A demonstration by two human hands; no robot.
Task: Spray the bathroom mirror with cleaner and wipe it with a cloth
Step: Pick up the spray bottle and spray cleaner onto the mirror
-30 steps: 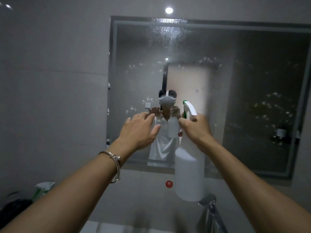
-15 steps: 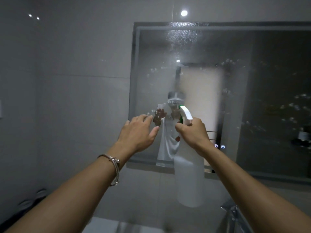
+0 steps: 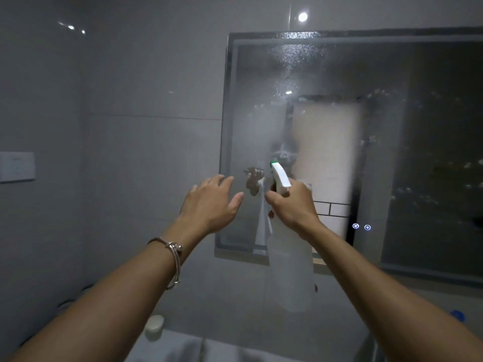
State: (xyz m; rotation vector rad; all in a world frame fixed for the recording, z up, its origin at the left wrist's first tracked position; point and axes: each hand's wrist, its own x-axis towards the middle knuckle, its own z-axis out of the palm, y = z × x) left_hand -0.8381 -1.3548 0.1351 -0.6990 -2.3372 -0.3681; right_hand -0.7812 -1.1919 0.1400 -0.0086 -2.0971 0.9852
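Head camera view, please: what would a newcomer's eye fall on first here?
Probably the white spray bottle at centre, gripped at its trigger by the right hand and aimed at the mirror. Next, the misty droplets across the glass, thickest near its top edge. The empty left hand is raised beside the bottle, fingers spread.

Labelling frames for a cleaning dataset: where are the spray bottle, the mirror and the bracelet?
spray bottle (image 3: 290, 270): head view, translucent body.
mirror (image 3: 251, 113): head view, misted glass near left edge.
bracelet (image 3: 175, 259): head view, silver band on left wrist.

Tiled bathroom, wall mirror (image 3: 366, 152)
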